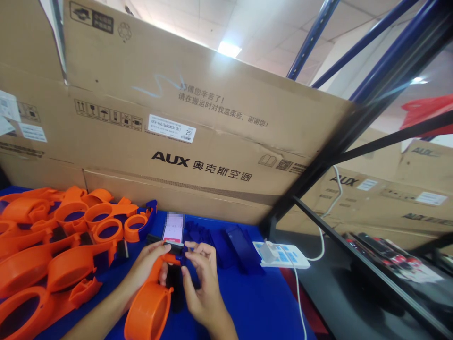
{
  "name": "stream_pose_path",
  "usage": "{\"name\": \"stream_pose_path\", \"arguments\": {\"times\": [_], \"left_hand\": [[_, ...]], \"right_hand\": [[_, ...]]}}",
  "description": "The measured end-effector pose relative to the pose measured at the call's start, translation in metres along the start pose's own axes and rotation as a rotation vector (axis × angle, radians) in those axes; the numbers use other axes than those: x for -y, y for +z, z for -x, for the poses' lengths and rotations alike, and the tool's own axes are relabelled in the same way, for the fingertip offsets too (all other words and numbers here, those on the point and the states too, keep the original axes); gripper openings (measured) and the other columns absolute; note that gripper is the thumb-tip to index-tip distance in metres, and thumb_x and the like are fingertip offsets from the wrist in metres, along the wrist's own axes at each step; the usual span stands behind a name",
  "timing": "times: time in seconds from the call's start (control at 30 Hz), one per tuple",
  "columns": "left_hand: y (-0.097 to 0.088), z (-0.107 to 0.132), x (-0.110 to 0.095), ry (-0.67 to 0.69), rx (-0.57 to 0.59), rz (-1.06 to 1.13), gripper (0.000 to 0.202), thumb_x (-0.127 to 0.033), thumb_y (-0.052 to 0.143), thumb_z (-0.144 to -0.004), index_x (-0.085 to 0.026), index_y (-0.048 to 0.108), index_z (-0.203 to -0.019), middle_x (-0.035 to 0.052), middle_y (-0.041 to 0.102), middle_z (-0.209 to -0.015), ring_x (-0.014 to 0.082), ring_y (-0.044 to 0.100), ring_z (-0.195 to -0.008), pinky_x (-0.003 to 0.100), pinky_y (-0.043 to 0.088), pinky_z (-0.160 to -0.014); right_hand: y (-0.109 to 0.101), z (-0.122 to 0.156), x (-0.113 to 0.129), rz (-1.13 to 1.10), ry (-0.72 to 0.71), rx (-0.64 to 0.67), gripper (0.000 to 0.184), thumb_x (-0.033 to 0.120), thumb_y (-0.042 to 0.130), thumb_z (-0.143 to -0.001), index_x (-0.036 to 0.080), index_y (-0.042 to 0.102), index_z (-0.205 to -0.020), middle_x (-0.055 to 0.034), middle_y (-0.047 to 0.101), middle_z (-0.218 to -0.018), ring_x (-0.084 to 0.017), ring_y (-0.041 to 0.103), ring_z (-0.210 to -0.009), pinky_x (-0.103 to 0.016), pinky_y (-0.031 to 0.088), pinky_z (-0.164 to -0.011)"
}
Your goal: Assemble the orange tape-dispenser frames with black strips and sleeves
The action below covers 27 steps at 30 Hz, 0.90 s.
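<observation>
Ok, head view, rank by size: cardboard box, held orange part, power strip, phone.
1. cardboard box
2. orange part, though nearness to the camera enlarges it
3. power strip
4. phone

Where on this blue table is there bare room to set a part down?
Bare blue table lies right of the right hand, bordered by the power strip and its white cable. The left side is crowded with orange dispensers.

both hands, left hand [146, 267] and right hand [200, 283], hold an orange ring part [148, 309].
</observation>
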<state>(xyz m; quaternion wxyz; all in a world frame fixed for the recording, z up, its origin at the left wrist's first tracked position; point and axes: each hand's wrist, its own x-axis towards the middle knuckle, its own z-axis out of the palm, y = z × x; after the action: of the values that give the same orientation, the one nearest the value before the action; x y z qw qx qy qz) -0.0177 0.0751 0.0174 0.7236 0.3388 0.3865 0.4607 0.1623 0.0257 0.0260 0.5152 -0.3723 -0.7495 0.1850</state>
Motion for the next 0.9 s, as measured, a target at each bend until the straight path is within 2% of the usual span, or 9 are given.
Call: {"name": "stream_pose_path", "arguments": {"times": [0.23, 0.37, 0.47, 0.57, 0.7, 0.77, 0.9], "left_hand": [[-0.007, -0.004, 0.002, -0.075, 0.034, -0.034, 0.038, -0.049, 0.072, -0.08, -0.015, 0.068, -0.063, 0.0048, 0.059, -0.034, 0.0161, 0.051, -0.025, 0.022, 0.039, -0.03], [-0.007, -0.005, 0.003, -0.092, 0.056, -0.039, 0.044, -0.054, 0.068, -0.084, -0.014, 0.071, -0.066, 0.0054, 0.06, -0.036, 0.0156, 0.051, -0.026, 0.022, 0.041, -0.032], [-0.007, -0.007, 0.002, -0.09, 0.069, -0.034, 0.042, -0.056, 0.071, -0.081, -0.015, 0.073, -0.074, 0.0042, 0.062, -0.037, 0.0171, 0.053, -0.027, 0.025, 0.046, -0.034], [-0.008, -0.008, 0.0, -0.086, 0.072, -0.028, 0.042, -0.056, 0.074, -0.078, -0.015, 0.073, -0.082, 0.0035, 0.063, -0.039, 0.0189, 0.055, -0.029, 0.027, 0.047, -0.035], [-0.006, -0.006, 0.001, -0.048, 0.066, -0.01, 0.041, -0.055, 0.075, -0.079, -0.015, 0.073, -0.088, 0.0023, 0.064, -0.043, 0.0168, 0.057, -0.031, 0.023, 0.043, -0.035], [-0.005, -0.005, 0.002, -0.037, 0.072, -0.008, 0.04, -0.053, 0.076, -0.079, -0.014, 0.073, -0.088, 0.0022, 0.064, -0.043, 0.0163, 0.056, -0.031, 0.023, 0.042, -0.035], [-0.003, -0.001, 0.004, -0.026, 0.098, -0.007, 0.039, -0.051, 0.076, -0.081, -0.014, 0.072, -0.091, 0.0016, 0.064, -0.045, 0.0154, 0.057, -0.033, 0.023, 0.045, -0.037]], "right_hand": [[-0.005, -0.003, 0.005, 0.097, -0.024, 0.041, 0.044, 0.007, 0.056, -0.095, 0.032, 0.056, -0.132, -0.0117, 0.054, -0.122, -0.029, 0.059, -0.125, -0.051, 0.057, -0.1], [-0.006, -0.003, 0.005, 0.097, -0.027, 0.066, 0.046, 0.008, 0.056, -0.096, 0.032, 0.054, -0.135, -0.0131, 0.054, -0.127, -0.029, 0.058, -0.126, -0.051, 0.057, -0.101], [-0.006, -0.002, 0.004, 0.083, 0.004, 0.058, 0.046, 0.01, 0.056, -0.098, 0.031, 0.055, -0.138, -0.0141, 0.056, -0.129, -0.029, 0.059, -0.127, -0.05, 0.055, -0.103], [-0.005, -0.003, 0.003, 0.006, 0.045, 0.019, 0.046, 0.017, 0.062, -0.097, 0.03, 0.057, -0.14, -0.0133, 0.061, -0.126, -0.028, 0.063, -0.122, -0.048, 0.057, -0.102], [-0.001, -0.005, 0.0, -0.197, 0.121, -0.143, 0.038, 0.027, 0.059, -0.1, 0.025, 0.062, -0.138, -0.0136, 0.067, -0.117, -0.028, 0.069, -0.115, -0.045, 0.06, -0.097], [0.003, -0.007, -0.002, -0.27, 0.16, -0.178, 0.037, 0.03, 0.061, -0.1, 0.025, 0.063, -0.136, -0.0147, 0.066, -0.124, -0.029, 0.068, -0.121, -0.046, 0.058, -0.102], [0.008, -0.009, 0.0, -0.355, 0.247, -0.151, 0.045, 0.039, 0.063, -0.1, 0.027, 0.057, -0.143, -0.0145, 0.061, -0.142, -0.03, 0.059, -0.135, -0.052, 0.046, -0.115]]}}
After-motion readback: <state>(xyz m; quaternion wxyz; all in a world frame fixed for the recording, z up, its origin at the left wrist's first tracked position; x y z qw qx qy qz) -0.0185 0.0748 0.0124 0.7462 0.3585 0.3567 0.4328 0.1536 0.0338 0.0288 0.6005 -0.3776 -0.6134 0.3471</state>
